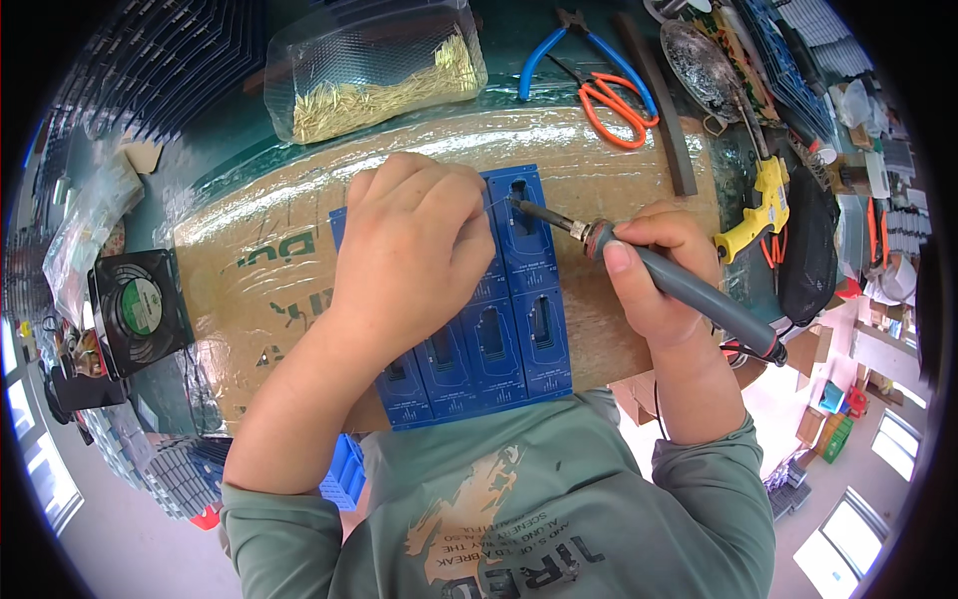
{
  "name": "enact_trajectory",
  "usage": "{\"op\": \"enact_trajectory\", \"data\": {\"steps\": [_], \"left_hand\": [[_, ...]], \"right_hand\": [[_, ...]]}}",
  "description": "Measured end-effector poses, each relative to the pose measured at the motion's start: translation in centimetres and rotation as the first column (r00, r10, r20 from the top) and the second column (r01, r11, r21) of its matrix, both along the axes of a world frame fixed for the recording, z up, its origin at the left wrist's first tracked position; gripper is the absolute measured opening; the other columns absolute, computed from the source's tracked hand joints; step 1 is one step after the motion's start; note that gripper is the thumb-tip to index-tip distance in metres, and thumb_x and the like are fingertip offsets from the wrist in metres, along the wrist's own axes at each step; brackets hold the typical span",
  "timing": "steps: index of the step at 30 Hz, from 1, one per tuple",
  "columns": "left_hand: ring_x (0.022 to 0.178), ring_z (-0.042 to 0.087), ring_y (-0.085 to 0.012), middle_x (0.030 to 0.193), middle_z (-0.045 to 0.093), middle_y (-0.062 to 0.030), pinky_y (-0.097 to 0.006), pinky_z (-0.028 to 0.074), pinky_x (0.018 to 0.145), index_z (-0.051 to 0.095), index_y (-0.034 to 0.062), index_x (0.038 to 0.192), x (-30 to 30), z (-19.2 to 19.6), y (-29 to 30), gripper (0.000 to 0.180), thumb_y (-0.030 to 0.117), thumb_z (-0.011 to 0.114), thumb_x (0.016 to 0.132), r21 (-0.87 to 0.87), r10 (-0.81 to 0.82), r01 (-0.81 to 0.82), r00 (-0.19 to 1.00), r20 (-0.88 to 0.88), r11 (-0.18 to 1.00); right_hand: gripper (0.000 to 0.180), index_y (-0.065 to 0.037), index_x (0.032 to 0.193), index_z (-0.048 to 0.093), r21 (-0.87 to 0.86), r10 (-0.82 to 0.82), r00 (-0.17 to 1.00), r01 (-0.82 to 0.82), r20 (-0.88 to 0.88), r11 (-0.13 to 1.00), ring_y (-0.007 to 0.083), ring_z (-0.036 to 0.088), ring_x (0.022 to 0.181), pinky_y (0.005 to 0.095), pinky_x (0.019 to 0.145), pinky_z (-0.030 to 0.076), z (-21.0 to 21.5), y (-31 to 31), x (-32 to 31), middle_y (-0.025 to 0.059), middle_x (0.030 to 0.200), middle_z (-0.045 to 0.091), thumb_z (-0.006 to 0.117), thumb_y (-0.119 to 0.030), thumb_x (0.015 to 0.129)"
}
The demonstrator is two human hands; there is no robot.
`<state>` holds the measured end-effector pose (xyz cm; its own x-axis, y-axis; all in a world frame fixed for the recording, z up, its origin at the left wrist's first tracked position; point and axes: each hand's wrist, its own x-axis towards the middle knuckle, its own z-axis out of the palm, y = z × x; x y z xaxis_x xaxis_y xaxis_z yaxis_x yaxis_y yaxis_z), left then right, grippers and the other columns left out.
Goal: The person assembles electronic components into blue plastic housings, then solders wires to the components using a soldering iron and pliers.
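Note:
A blue printed circuit board panel, divided into several units with dark slots, lies on the cardboard in front of my body. My right hand is closed around the grey handle of a soldering iron. The iron's tip meets the panel near the slot of the upper right unit. Over the panel's upper left part, my left hand is closed, its fingers curled down. A thin solder wire runs from its fingertips toward the iron's tip. The left hand hides the units beneath it.
Ahead stands a clear plastic tray of gold-coloured pins. Blue-handled pliers and orange-handled scissors lie beside a dark bar. A yellow-handled tool is at the right, a black fan at the left. Cardboard covers the worktop.

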<state>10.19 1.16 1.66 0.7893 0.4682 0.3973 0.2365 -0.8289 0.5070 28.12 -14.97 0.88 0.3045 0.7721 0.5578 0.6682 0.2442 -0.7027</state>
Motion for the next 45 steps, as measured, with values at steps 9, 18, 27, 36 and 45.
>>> {"op": "enact_trajectory", "data": {"steps": [9,18,27,36,45], "left_hand": [[0.097,0.06,-0.0293,0.102,0.071,-0.0069,-0.041,0.046,0.088,0.06,0.0062,0.08,-0.7,0.6,0.1,0.011,0.007,0.069,0.073,-0.095,-0.035,0.031,0.998,-0.044,0.995],[0.102,0.058,-0.0312,0.109,0.071,-0.0073,-0.043,0.042,0.092,0.061,0.0069,0.081,-1.2,0.8,-0.3,0.011,0.009,0.07,0.075,-0.109,-0.057,0.051,0.997,-0.051,0.993],[0.103,0.059,-0.0306,0.108,0.071,-0.0059,-0.043,0.042,0.091,0.061,0.0079,0.081,-1.1,0.3,-0.5,0.01,0.011,0.069,0.076,-0.05,-0.045,0.044,0.999,-0.028,0.998],[0.101,0.06,-0.0294,0.108,0.071,-0.0046,-0.042,0.042,0.09,0.063,0.0085,0.082,-1.0,0.2,-0.6,0.009,0.011,0.07,0.076,-0.014,-0.029,0.028,0.999,-0.026,1.0],[0.101,0.06,-0.0278,0.108,0.07,-0.0033,-0.041,0.043,0.088,0.064,0.0097,0.083,-0.9,0.2,-0.7,0.011,0.011,0.071,0.075,0.022,-0.033,0.033,0.999,-0.026,0.999]], "right_hand": [[0.022,0.0,0.099,0.06,-0.039,-0.056,0.962,0.047,-0.266,0.998,0.0175,0.064,0.072,0.0277,0.062,0.049,0.7,-1.5,-0.8,0.0131,0.088,0.068,0.075,-0.003,0.084],[0.026,-0.001,0.1,0.059,-0.056,-0.035,0.991,0.028,-0.133,0.998,0.0207,0.064,0.072,0.0298,0.062,0.049,-0.2,-3.2,-2.1,0.0138,0.086,0.068,0.076,-0.002,0.082],[0.025,-0.001,0.098,0.059,-0.004,-0.044,0.998,0.044,-0.034,0.999,0.0198,0.061,0.067,0.0292,0.059,0.047,-0.5,-2.5,-2.0,0.0125,0.08,0.068,0.076,-0.001,0.08],[0.025,-0.001,0.098,0.06,-0.005,-0.038,0.998,0.038,-0.058,0.999,0.0208,0.061,0.067,0.0308,0.06,0.047,-0.9,-2.3,-2.1,0.0119,0.08,0.068,0.077,0.0,0.079],[0.031,-0.003,0.097,0.061,-0.014,-0.05,0.998,0.05,0.044,0.999,0.0227,0.062,0.062,0.0316,0.055,0.048,-1.4,-3.0,-2.2,0.0116,0.078,0.066,0.082,-0.006,0.075]]}}
